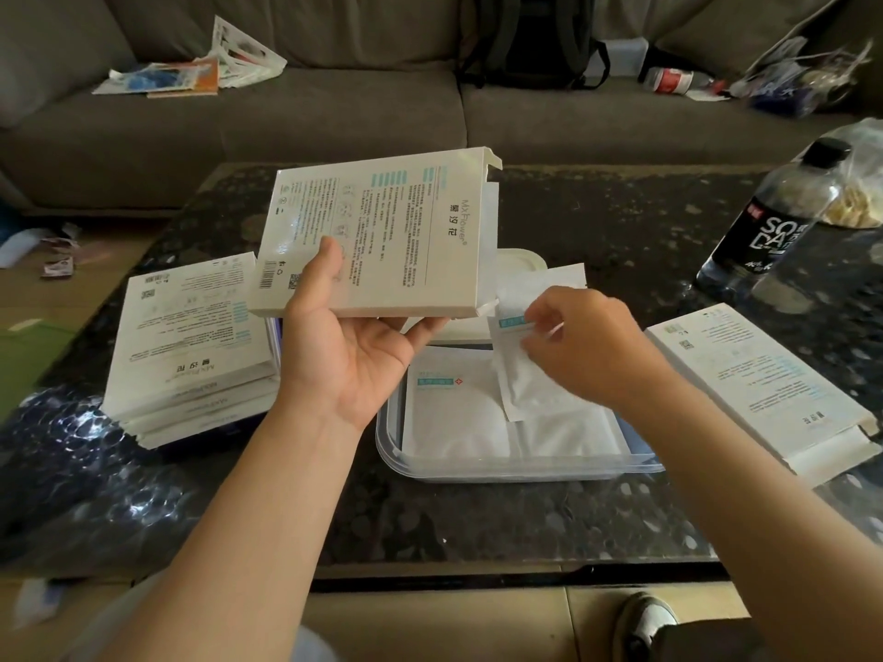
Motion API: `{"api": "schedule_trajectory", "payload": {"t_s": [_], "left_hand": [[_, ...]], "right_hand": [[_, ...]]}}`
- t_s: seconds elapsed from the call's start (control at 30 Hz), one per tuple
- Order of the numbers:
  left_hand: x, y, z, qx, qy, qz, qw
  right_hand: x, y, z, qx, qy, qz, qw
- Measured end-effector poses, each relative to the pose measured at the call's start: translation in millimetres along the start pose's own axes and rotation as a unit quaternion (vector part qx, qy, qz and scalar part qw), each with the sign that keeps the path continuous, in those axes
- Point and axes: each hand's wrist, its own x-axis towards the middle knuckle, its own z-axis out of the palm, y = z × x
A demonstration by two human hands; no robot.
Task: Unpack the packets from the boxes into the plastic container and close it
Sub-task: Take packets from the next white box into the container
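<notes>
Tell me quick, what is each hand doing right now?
Left hand: grips the flat white cardboard box.
Right hand: pinches a white paper packet above the clear plastic container.

Container [516,470] centre; box stack [191,355] left; opened box [759,379] right.

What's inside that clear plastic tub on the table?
Flat white packets lie in the clear plastic container; the right hand covers part, and anything beneath them is hidden.
</notes>
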Motion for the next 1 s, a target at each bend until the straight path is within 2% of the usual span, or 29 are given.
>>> {"api": "schedule_trajectory", "payload": {"t_s": [0.07, 0.2, 0.3, 0.4, 0.5, 0.7, 0.8, 0.9, 1.0], "left_hand": [[0, 0, 0, 0.003, -0.002, 0.000, 1.000], [0, 1, 0, -0.003, -0.001, -0.002, 1.000], [0, 0, 0, -0.009, -0.001, -0.004, 1.000], [-1, 0, 0, -0.012, 0.001, -0.003, 1.000], [-1, -1, 1, -0.010, 0.001, -0.003, 1.000], [-2, -3, 3, 0.000, 0.003, -0.003, 1.000], [-2, -4, 3, 0.002, 0.006, -0.004, 1.000], [-2, -5, 4, 0.005, 0.006, -0.006, 1.000], [-2, -5, 4, 0.005, 0.004, -0.006, 1.000]], "right_hand": [[-1, 3, 4, -0.083, -0.004, -0.065, 0.994], [-6, 4, 8, -0.200, -0.044, -0.128, 0.970], [-10, 6, 11, -0.279, -0.056, -0.134, 0.949], [-14, 10, 13, -0.313, -0.087, -0.105, 0.940], [-15, 15, 12, -0.296, -0.145, -0.070, 0.941], [-14, 18, 1, -0.153, -0.225, -0.023, 0.962], [-14, 19, -2, -0.134, -0.216, -0.030, 0.967], [-14, 17, -1, -0.176, -0.151, -0.081, 0.969], [-17, 18, 5, -0.189, -0.193, -0.101, 0.957]]}}
